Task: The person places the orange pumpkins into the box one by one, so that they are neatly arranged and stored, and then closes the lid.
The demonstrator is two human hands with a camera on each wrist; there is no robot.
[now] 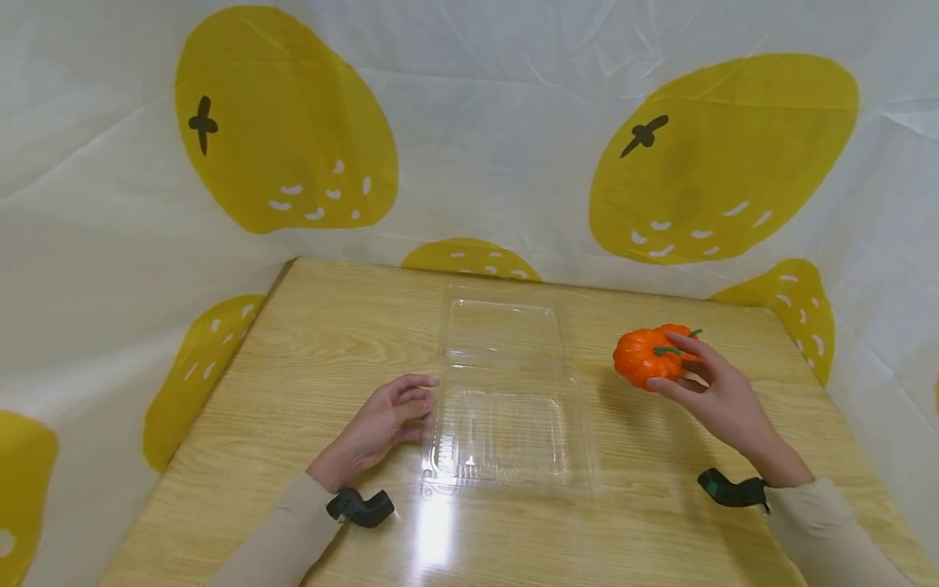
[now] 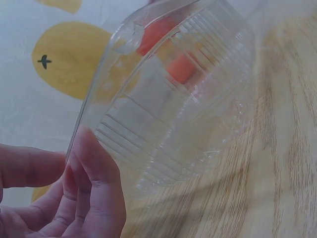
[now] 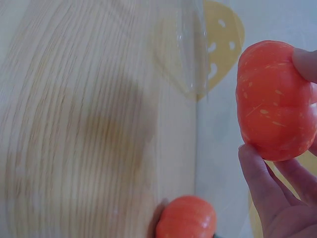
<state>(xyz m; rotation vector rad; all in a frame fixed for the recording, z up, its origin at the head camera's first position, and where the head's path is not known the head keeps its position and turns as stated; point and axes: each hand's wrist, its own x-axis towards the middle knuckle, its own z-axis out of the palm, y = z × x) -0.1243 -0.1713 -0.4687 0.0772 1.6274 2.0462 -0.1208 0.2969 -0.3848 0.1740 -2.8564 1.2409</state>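
On tbl [image 1: 330,326], clear box [image 1: 506,432], L grip [image 1: 389,416] pinching its rim, R grip [image 1: 726,403] pinching pumpkin [image 1: 641,359], 2nd pumpkin [image 3: 187,218] behind

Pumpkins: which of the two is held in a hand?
The front pumpkin in the head view, gripped by the right hand; the rear pumpkin sits on the table.
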